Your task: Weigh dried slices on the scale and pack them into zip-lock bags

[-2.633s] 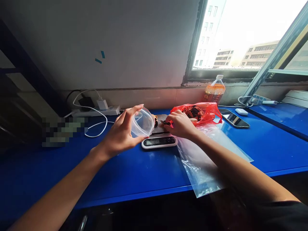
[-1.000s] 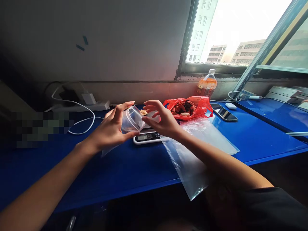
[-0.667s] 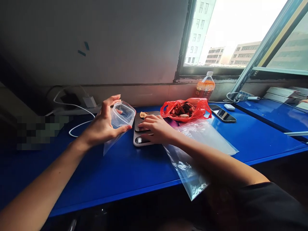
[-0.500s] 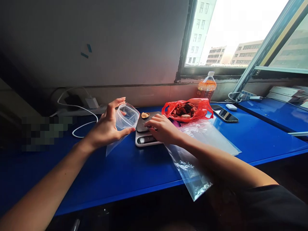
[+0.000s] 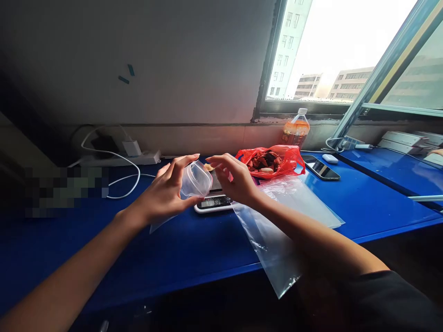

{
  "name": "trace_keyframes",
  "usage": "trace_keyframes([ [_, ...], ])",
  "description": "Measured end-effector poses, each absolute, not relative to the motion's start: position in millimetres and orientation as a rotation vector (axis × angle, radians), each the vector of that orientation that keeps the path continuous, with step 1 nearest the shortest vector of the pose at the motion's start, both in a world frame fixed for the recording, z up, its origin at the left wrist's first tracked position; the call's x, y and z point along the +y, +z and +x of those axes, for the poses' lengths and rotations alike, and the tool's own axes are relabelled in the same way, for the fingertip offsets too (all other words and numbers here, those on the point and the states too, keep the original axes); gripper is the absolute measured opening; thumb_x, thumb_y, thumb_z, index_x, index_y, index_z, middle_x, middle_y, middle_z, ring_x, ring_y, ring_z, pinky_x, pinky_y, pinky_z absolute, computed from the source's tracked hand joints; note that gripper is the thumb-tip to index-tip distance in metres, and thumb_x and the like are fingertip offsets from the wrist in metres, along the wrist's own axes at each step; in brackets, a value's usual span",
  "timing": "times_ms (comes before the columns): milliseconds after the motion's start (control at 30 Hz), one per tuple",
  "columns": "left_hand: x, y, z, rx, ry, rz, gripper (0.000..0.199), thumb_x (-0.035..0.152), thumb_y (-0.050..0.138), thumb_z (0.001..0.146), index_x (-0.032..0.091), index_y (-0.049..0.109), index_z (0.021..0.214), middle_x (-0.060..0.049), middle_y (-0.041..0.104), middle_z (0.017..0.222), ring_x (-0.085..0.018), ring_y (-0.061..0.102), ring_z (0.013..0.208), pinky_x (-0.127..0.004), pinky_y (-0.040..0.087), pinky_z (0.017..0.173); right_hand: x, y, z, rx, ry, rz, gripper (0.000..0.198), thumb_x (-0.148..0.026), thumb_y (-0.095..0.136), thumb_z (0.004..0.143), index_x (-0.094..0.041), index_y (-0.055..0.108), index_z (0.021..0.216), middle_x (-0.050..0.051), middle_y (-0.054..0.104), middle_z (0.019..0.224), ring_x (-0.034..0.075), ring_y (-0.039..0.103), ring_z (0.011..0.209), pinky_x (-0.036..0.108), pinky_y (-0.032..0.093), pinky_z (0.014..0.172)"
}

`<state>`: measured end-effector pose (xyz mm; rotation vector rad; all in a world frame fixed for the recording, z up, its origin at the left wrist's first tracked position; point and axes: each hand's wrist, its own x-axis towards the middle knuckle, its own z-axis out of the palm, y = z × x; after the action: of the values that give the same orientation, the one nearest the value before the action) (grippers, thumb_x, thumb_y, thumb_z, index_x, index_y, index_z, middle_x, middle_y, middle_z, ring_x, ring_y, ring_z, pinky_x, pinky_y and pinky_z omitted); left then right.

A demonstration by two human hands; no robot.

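Note:
My left hand (image 5: 169, 184) grips a clear zip bag (image 5: 196, 180), its fingers and thumb spreading the mouth toward the right. My right hand (image 5: 235, 179) hovers above the kitchen scale (image 5: 214, 203), close to that mouth, with fingers curved and apart. Between the bag and the right fingertips shows a pale brown dried slice (image 5: 209, 167); whether the fingertips touch it I cannot tell. Both hands and the bag cover much of the scale's dark plate, while its lit display is visible in front.
Behind the right hand sits a red plastic bag (image 5: 290, 159) of dark dried pieces. Flat clear bags (image 5: 297, 207) overhang the front edge of the blue table (image 5: 367, 193). A bottle (image 5: 296, 129), phone (image 5: 321, 168), white case (image 5: 330, 158) and power strip (image 5: 138, 159) stand farther back.
My right hand has risen from the scale plate toward the bag's mouth, uncovering more of the display. The left hand and its bag have shifted right, over part of the scale.

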<state>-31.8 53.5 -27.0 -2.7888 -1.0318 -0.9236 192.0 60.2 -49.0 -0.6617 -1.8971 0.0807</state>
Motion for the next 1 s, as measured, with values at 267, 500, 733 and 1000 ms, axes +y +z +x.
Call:
trace_keyframes([
  [267,68,-31,-45,-1.185,-0.938,-2.709,0.099,0.039,0.08,0.076,0.034,0.017,0.151,-0.015,0.04,0.158,-0.039,0.049,0.14,-0.064,0.038,0.116,112,-54,188,-2.403,0.015,-0.968,0.021,-0.022,0.056,0.098,-0.018,0.069,0.115,0.012,0.072,0.111,0.024,0.066,0.107,0.038,0.05,0.093],
  [500,68,-33,-44,-1.157,-0.907,-2.736,0.102,0.038,0.082,0.075,0.037,0.017,0.152,-0.012,0.041,0.157,-0.04,0.047,0.142,-0.065,0.033,0.119,81,-56,205,-2.229,0.114,-0.984,0.026,-0.006,0.06,0.086,-0.017,0.072,0.107,0.01,0.07,0.104,0.018,0.065,0.088,0.033,0.052,0.08],
  [733,52,-26,-36,-1.074,-0.88,-2.804,0.1,0.038,0.08,0.079,0.039,0.013,0.153,-0.013,0.04,0.157,-0.038,0.048,0.141,-0.066,0.034,0.117,69,-44,212,-1.448,0.763,-0.861,0.021,-0.04,0.069,0.085,-0.02,0.064,0.087,-0.001,0.065,0.075,0.014,0.064,0.067,0.032,0.06,0.064],
  [1000,39,-35,-21,-0.872,-0.956,-2.816,0.091,0.035,0.076,0.084,0.038,0.018,0.154,-0.016,0.046,0.15,-0.04,0.049,0.139,-0.069,0.042,0.11,35,-34,192,-1.609,0.876,-0.67,0.029,-0.045,0.072,0.083,-0.021,0.065,0.097,0.004,0.071,0.096,0.018,0.07,0.087,0.036,0.062,0.078],
])
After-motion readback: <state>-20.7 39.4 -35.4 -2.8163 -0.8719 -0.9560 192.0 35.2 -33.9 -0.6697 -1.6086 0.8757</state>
